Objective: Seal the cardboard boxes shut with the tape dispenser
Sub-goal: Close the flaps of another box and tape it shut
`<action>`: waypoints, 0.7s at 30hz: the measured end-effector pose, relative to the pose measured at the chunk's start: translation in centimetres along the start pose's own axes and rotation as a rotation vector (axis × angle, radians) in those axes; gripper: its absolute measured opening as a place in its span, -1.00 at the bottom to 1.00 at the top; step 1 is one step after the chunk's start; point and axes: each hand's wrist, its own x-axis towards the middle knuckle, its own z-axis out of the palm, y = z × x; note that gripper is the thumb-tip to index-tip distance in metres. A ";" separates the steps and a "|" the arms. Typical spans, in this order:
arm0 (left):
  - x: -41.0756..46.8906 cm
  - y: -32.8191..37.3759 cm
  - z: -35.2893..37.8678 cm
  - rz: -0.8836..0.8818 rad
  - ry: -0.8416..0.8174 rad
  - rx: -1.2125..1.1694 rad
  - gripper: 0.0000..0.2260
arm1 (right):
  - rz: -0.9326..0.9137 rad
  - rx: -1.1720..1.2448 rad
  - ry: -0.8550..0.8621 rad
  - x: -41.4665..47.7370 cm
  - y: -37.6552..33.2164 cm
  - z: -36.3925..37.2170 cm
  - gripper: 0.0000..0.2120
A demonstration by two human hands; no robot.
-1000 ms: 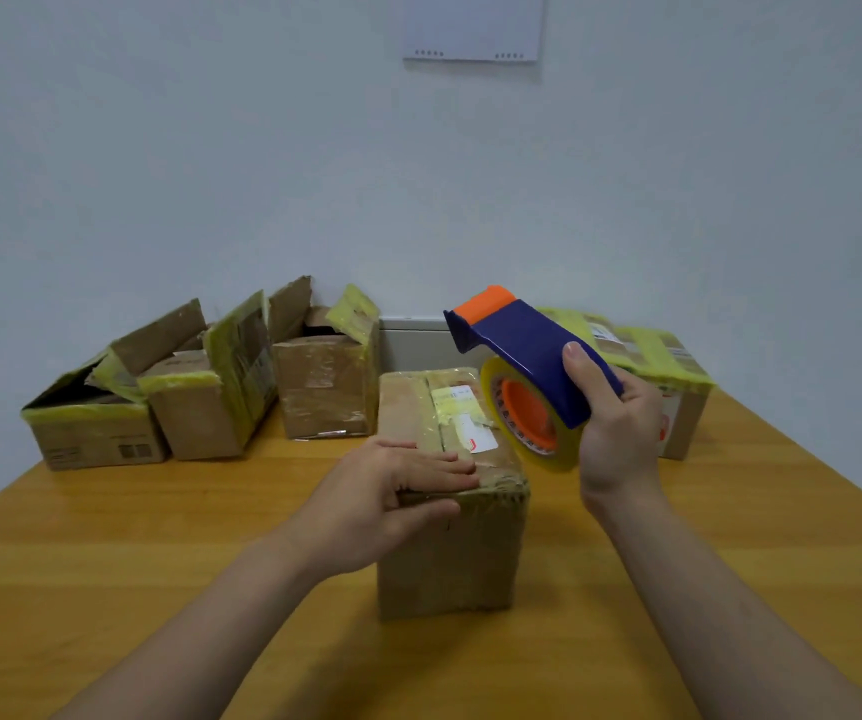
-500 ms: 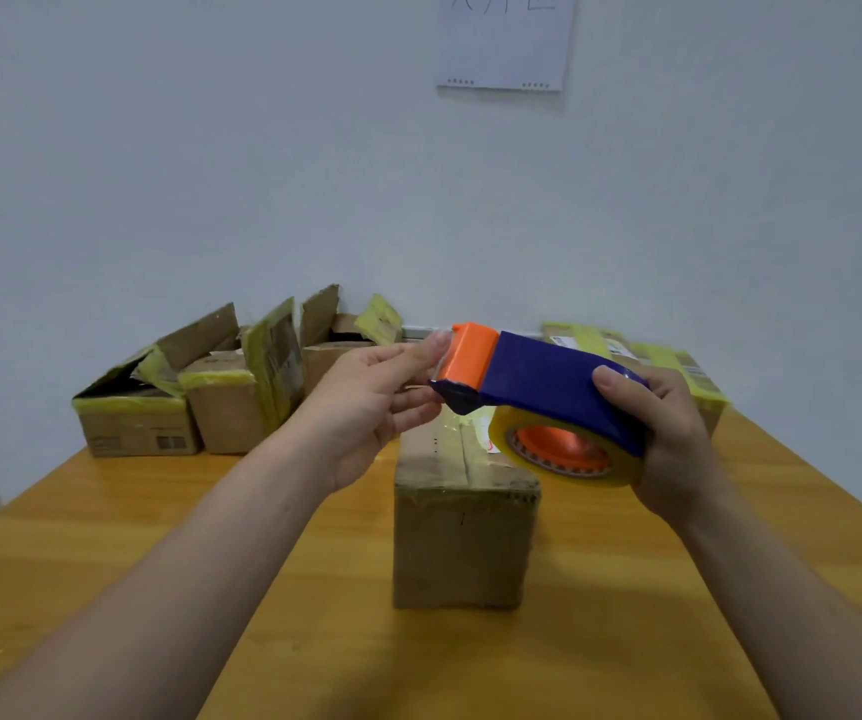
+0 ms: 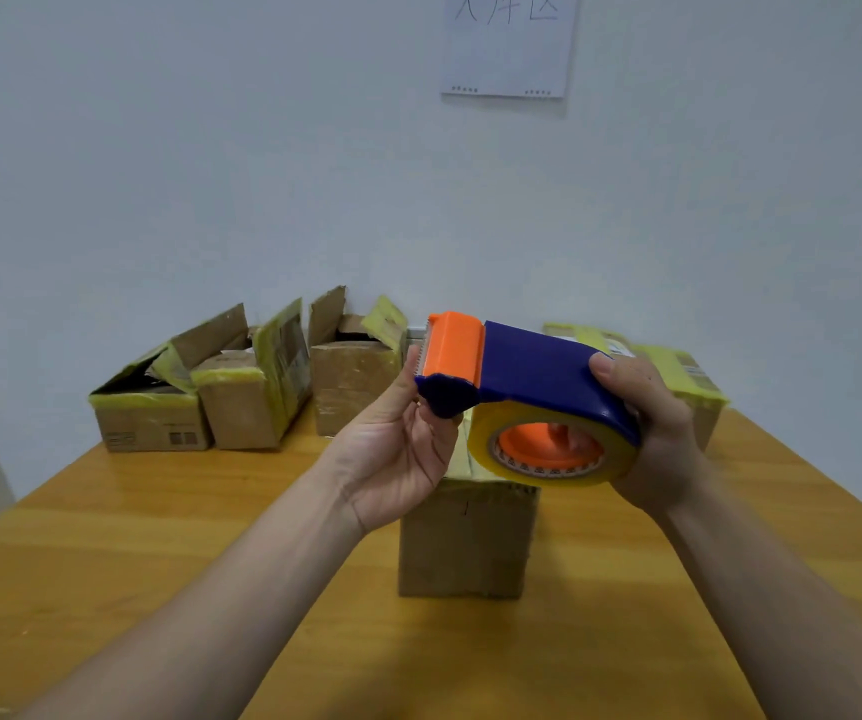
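Gripping the blue plastic tape dispenser (image 3: pixel 533 371) by its rear, fingers wrapped over the yellowish roll, the right hand (image 3: pixel 662 433) holds it in the air just above the closed brown cardboard box (image 3: pixel 465 543) in the middle of the wooden table (image 3: pixel 159 537). The left hand (image 3: pixel 398 459) pinches the dispenser's orange front end, thumb up along the toothed edge, fingers curled beneath. Three open-flapped cardboard boxes (image 3: pixel 242 407) stand at the back left by the wall.

A paper sheet (image 3: pixel 509 44) hangs beyond the wooden table (image 3: pixel 133 537).
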 end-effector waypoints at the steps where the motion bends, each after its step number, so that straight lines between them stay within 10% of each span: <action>1: -0.1 0.0 0.0 0.007 -0.010 -0.004 -0.63 | 0.012 0.006 -0.005 0.1 0.0 0.0 -0.59; 21: 0.0 3.0 -1.2 0.045 0.447 0.915 -0.93 | 0.247 -0.252 0.003 0.4 -1.8 -2.8 -0.73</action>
